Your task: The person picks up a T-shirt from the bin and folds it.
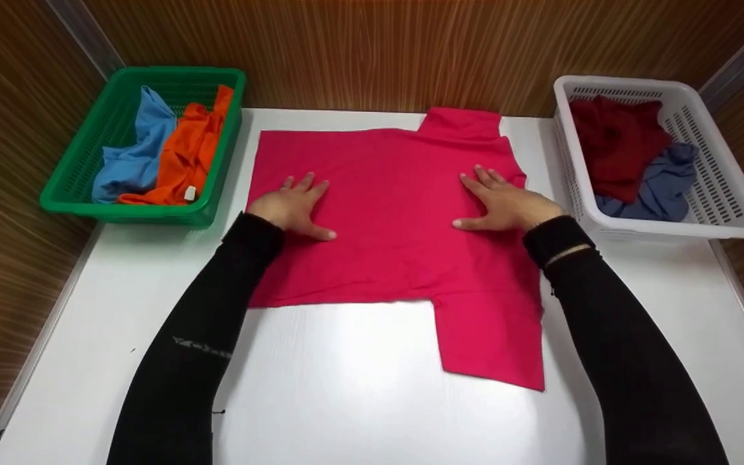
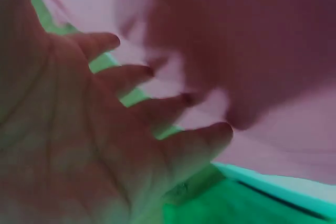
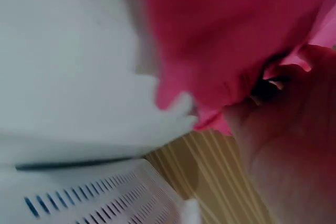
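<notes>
A bright pink T-shirt (image 1: 385,213) lies spread on the white table, its straight hem to the left and its sleeves pointing toward the back and front. My left hand (image 1: 291,208) rests on the hem half with fingers spread. On the sleeve half, my right hand (image 1: 504,201) lies palm down, thumb and fingers apart. The left wrist view shows the left palm and straight fingers (image 2: 178,150) close over the cloth. Blurred in the right wrist view, the right hand (image 3: 294,135) is against bunched pink fabric (image 3: 226,40), its fingertips partly hidden.
A green basket (image 1: 68,205) at the back left contains blue and orange clothes (image 1: 194,145). At the back right, a white basket (image 1: 727,227) contains dark red and greyish-blue clothes (image 1: 624,145). Wood-patterned panels (image 1: 346,58) border the table (image 1: 359,387) at the back and sides.
</notes>
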{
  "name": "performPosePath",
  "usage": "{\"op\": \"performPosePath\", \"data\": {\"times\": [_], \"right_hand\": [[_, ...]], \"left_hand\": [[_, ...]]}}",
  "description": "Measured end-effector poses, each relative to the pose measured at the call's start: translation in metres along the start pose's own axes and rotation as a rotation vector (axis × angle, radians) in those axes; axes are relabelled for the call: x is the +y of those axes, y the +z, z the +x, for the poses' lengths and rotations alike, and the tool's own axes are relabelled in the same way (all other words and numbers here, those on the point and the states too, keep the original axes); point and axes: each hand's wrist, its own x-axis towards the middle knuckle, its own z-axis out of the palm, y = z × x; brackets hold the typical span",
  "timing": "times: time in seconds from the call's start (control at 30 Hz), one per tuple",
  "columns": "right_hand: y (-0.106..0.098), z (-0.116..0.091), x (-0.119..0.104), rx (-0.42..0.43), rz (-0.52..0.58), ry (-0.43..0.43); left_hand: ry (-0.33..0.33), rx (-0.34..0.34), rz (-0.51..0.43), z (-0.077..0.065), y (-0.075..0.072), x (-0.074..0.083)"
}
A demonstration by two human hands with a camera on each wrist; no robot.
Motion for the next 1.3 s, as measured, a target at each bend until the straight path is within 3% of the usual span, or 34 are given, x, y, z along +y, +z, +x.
{"op": "performPosePath", "data": {"times": [0.13,0.33,0.57,0.73,1.1,1.3], "right_hand": [[-0.003,-0.007,-0.005,-0.052,-0.003,0.053],[-0.018,-0.004,-0.008,-0.084,-0.001,0.097],[-0.032,0.016,-0.001,-0.090,0.031,0.085],[-0.028,0.015,0.004,-0.070,0.068,0.069],[-0.024,-0.004,-0.012,0.073,0.058,0.086],[-0.023,-0.021,-0.017,0.225,0.128,0.127]], "left_hand": [[0.032,-0.023,0.005,0.005,0.001,-0.014],[0.025,-0.037,0.012,0.014,-0.007,-0.016],[-0.008,-0.056,-0.007,0.025,-0.014,-0.017],[0.009,-0.021,-0.025,0.026,-0.012,-0.017],[-0.031,0.184,-0.015,0.017,-0.010,-0.018],[-0.054,0.390,-0.026,0.007,-0.010,-0.011]]}}
